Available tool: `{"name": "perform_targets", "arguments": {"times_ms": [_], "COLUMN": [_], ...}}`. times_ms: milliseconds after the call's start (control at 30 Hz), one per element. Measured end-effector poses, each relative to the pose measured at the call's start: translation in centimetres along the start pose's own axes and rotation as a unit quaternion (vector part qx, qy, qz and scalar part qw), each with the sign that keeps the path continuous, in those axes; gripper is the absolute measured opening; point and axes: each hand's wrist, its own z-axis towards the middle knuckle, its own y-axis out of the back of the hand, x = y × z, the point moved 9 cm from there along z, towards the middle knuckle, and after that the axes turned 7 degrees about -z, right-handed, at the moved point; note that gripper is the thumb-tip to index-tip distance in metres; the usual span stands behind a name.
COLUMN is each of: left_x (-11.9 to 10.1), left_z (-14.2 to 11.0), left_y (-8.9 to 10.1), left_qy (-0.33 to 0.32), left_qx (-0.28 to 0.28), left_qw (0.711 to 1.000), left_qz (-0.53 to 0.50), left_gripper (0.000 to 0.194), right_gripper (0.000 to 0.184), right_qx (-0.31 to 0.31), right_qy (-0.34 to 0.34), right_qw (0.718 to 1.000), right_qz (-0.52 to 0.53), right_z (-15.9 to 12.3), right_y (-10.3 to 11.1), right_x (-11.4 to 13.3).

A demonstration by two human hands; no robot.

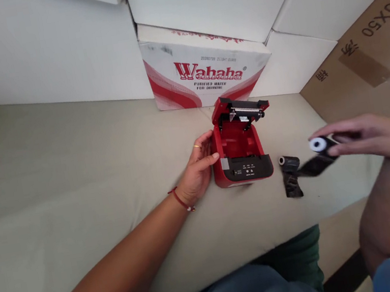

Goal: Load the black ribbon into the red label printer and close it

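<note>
A small red and black label printer (246, 170) stands on the cloth-covered surface with its lid (241, 108) raised and its red inner bay exposed. My left hand (200, 167) grips the printer's left side, thumb near the front corner and fingers behind. Out to the right, my right hand (354, 139) pinches a black ribbon roll (324, 145) with a white core, held above the surface. From it a dark strip slants down toward a second black roll (289, 163), which lies beside the printer with a crumpled black end in front of it.
Behind the printer stands a Wahaba-style water carton (209, 74) in white and red. White boxes (51, 45) form a wall at the back. A brown cardboard box (370, 52) borders the right side. The cloth's front edge lies close to my body.
</note>
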Motion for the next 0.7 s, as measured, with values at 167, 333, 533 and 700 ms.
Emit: {"name": "perform_targets", "arguments": {"times_ms": [167, 333, 533, 700], "left_x": [-0.1, 0.1, 0.4, 0.4], "left_z": [0.1, 0.1, 0.2, 0.3], "left_y": [0.1, 0.5, 0.5, 0.5], "left_qy": [-0.005, -0.004, 0.003, -0.005], "left_qx": [-0.005, -0.017, -0.022, -0.016], "left_qw": [1.0, 1.0, 1.0, 1.0], "left_qz": [-0.005, -0.008, -0.006, -0.003], "left_gripper": [0.058, 0.058, 0.058, 0.058], "right_gripper": [0.036, 0.039, 0.044, 0.046], "right_qx": [0.088, 0.007, -0.003, -0.021], "right_qy": [0.105, 0.07, 0.012, 0.07], "right_qw": [0.988, 0.997, 0.981, 0.985], "right_qz": [0.068, -0.04, -0.194, -0.155], "right_z": [0.4, 7.8, 12.2, 12.4], "right_y": [-1.9, -7.2, -10.7, -10.8], "right_x": [7.7, 14.5, 15.1, 14.9]}}
